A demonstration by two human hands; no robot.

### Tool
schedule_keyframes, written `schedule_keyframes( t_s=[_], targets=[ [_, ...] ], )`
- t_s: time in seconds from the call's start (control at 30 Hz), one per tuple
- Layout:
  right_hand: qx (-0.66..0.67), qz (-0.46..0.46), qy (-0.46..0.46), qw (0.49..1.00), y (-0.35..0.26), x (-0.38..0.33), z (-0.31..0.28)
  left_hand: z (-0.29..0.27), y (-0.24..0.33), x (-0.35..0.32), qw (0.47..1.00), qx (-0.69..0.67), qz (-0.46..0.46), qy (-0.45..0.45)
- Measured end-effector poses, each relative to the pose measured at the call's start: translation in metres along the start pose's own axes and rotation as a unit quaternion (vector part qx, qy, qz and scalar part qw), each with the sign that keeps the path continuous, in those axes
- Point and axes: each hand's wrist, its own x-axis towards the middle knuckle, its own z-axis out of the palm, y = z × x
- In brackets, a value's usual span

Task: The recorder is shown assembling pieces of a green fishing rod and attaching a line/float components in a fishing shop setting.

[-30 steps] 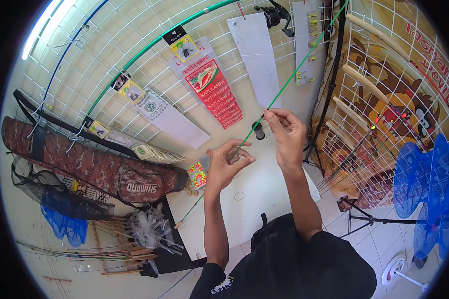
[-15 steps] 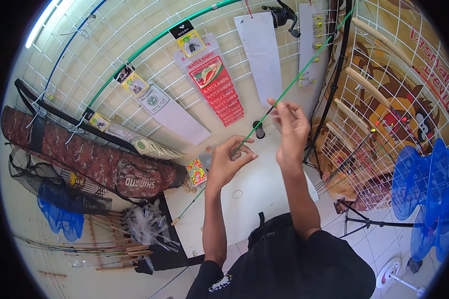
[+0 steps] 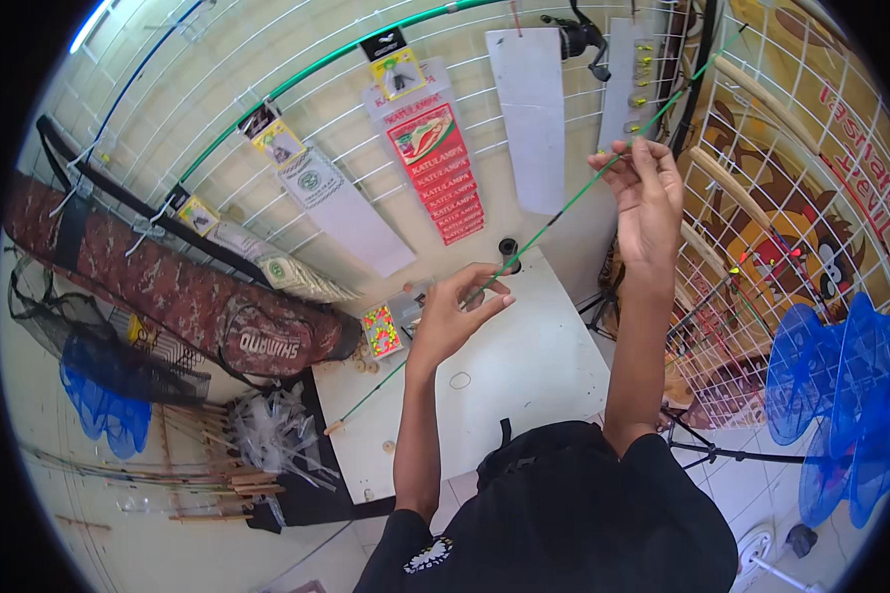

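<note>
Here, right-hand fingers (image 3: 647, 163) pinch a rod (image 3: 583, 188) — slender, green, black-banded.

Glossy green rod (image 3: 581, 191), smooth white tabletop (image 3: 549, 346), cloth shirt (image 3: 583, 504)

The person wears a black T-shirt (image 3: 603, 524) with short, loose sleeves. On the left sleeve (image 3: 384, 558) is a white print (image 3: 428, 555) – petal-shaped, perhaps a daisy, though small and bent by the lens. The right sleeve (image 3: 667, 484) is plain black where it shows. The left hand (image 3: 455, 314) and right hand (image 3: 651, 203) are bare – slim-fingered, with slender wrists.
</note>
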Motion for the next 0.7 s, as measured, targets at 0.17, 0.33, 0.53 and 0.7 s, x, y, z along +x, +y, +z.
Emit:
schedule_keyframes(
  t_s=[0.17,0.33,0.53,0.7],
  targets=[
    [0.023,-0.039,-0.010,0.999,0.005,0.000,-0.016,-0.007,-0.021,-0.028,0.991,0.054,0.081,0.087],
    [0.103,-0.025,-0.073,0.992,-0.013,0.019,-0.041,-0.026,-0.070,-0.073,0.968,0.115,0.073,0.210],
    [0.183,0.006,-0.110,0.977,-0.008,0.035,-0.061,-0.039,-0.111,-0.146,0.968,0.116,-0.103,0.199],
    [0.239,0.070,-0.109,0.962,-0.008,0.043,-0.069,-0.050,-0.114,-0.174,0.959,0.149,-0.065,0.230]
  ],
)
